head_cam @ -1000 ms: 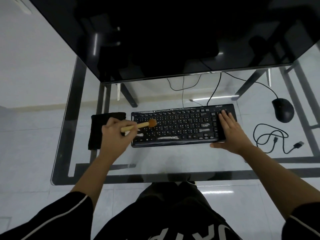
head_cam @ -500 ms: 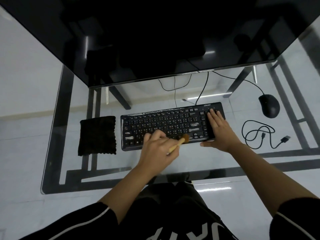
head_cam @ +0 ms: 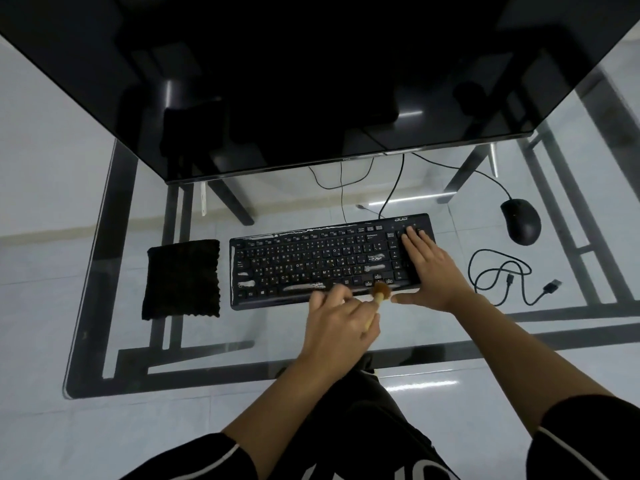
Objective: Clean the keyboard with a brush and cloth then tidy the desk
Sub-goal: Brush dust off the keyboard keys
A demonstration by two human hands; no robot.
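A second earlier the left hand (head_cam: pixel 341 323) held the brush (head_cam: pixel 378 296) over the upper left keys of the keyboard (head_cam: pixel 322 261), partly covering the cloth (head_cam: pixel 181 278). It swept right and toward the person, so the bristles came to the front edge near the right hand's thumb, leaving the cloth uncovered.

Left hand (head_cam: pixel 337 322) fisted in a grip; right hand (head_cam: pixel 429 271) spread flat.

Head view looks steeply down (close) over desk (head_cam: pixel 104 341).
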